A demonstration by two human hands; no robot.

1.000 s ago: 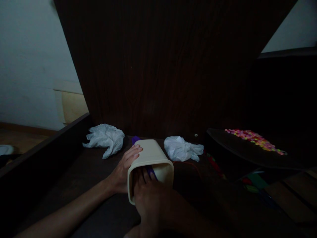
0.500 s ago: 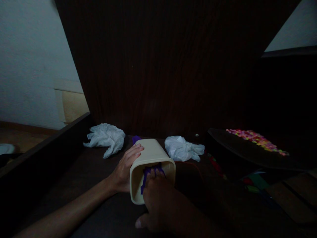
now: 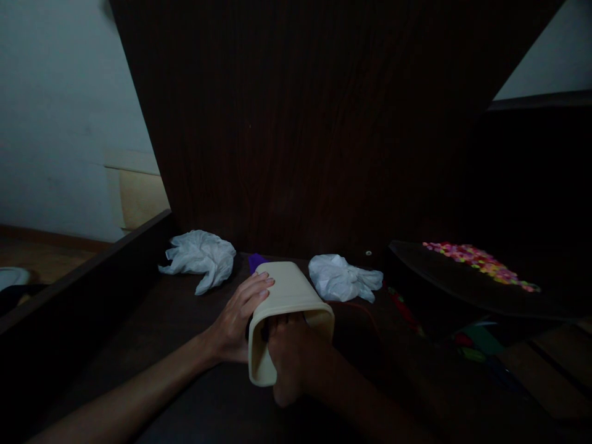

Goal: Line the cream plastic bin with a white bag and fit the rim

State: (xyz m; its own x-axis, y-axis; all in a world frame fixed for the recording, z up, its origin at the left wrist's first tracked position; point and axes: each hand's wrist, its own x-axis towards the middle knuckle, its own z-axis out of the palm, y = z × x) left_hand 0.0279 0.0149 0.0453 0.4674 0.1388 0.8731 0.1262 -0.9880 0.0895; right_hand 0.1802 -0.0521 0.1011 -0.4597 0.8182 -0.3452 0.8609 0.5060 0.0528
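Head view, lower centre: the right hand (image 3: 289, 357) sits inside a cream plastic container (image 3: 289, 288) lying sideways on the table (image 3: 185, 320); its fingers are hidden, so I cannot tell its grip. The left hand (image 3: 238, 320) clasps the container's side. Beyond lie crumpled white bags (image 3: 198, 256).

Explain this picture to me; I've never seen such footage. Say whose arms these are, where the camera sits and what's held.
No machine: a person's two bare hands, filmed by a camera on their head looking down. The left hand rests flat against a cream plastic container tipped on its side on the dark surface. The right hand reaches into its opening; its fingers are hidden. Behind lie a crumpled white bag, a second white bag and, far right, small colourful pieces.
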